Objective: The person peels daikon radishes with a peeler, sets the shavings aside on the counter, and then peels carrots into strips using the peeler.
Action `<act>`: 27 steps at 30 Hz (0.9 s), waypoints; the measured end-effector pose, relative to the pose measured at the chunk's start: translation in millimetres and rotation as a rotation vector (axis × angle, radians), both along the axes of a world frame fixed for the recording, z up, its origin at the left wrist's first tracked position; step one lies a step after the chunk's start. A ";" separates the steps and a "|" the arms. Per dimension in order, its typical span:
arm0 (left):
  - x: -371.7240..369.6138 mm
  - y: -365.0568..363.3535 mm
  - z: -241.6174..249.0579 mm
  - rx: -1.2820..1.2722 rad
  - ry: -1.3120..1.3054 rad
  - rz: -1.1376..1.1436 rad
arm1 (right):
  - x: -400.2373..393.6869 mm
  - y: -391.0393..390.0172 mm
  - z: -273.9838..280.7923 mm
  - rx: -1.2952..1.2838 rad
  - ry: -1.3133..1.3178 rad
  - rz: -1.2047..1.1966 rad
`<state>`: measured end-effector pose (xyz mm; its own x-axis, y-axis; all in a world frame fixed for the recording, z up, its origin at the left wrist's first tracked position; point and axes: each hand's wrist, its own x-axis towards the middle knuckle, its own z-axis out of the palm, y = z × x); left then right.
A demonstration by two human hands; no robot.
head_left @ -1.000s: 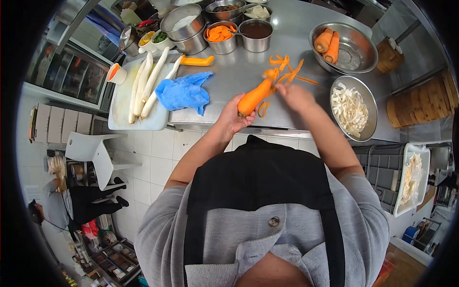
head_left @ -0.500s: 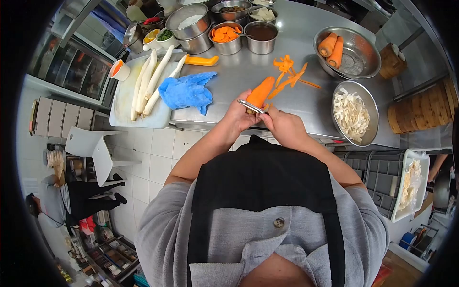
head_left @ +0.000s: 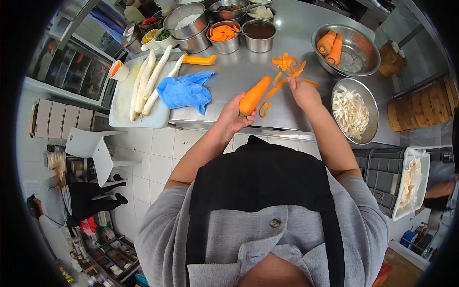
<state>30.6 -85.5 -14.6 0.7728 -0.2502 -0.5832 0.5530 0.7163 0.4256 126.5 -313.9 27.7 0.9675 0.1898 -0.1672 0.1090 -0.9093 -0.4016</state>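
Observation:
A peeled-looking orange carrot (head_left: 256, 96) lies tilted in my left hand (head_left: 233, 115), whose fingers wrap around its thick lower end. To the right, over the table, my right hand (head_left: 306, 92) is closed beside the heap of carrot peelings (head_left: 287, 64). The metal peeler it held a moment ago is hidden now by the fingers and lies nowhere else in sight. A curled strip of carrot peel (head_left: 265, 110) rests on the steel table (head_left: 224, 67), just right of the carrot.
Long white peeled vegetables (head_left: 152, 79) lie on a cutting board (head_left: 119, 107) at left, near a blue cloth (head_left: 184, 91) and yellow handle (head_left: 200, 60). Steel pots (head_left: 259, 44) line the back. Right: a colander (head_left: 356, 71) with carrots, a bowl (head_left: 374, 129) of white strips. Another person (head_left: 79, 198) is at left.
My right hand has moved away from the carrot, up and right toward the peelings. The carrot is tilted more to the right, and a curled strip shows beside it.

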 end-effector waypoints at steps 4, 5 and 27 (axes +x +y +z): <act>-0.9 0.7 -1.8 -0.008 0.038 0.021 | -47.4 21.2 4.5 0.126 0.039 0.176; -0.2 3.8 -4.3 -0.048 0.072 0.044 | -62.6 26.4 8.6 0.143 0.048 0.234; -13.7 1.0 7.2 0.392 -0.198 -0.106 | -14.0 12.5 -8.8 0.000 0.082 0.110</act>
